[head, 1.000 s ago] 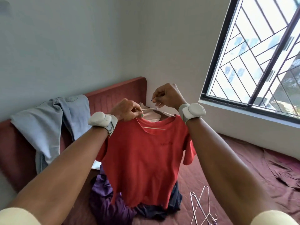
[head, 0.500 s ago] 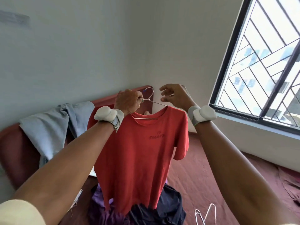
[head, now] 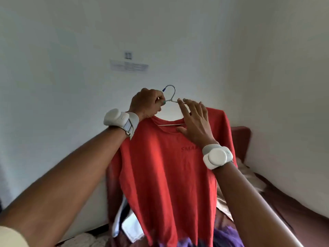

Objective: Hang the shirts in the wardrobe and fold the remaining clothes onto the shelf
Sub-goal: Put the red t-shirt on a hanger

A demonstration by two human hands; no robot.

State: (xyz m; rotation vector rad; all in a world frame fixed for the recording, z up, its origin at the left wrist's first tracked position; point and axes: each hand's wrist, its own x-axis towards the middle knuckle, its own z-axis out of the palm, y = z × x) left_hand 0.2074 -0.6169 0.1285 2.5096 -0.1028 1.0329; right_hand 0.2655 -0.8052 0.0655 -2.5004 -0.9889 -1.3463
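Note:
A red T-shirt hangs on a thin wire hanger held up in front of the pale wall. My left hand grips the hanger at the base of its hook, by the left shoulder of the shirt. My right hand lies with straight, spread fingers against the shirt's collar and right shoulder, fingertips touching the hanger wire. The hanger's lower bar shows through the neck opening. No wardrobe or shelf is in view.
A dark red headboard and bed covering lie behind and to the right. Purple cloth and white cloth sit below the shirt's hem. A small printed notice is stuck on the wall.
The shirt on its hanger has been lifted and the view has swung left, away from the window. My right hand has let go of the hanger and now lies flat on the collar.

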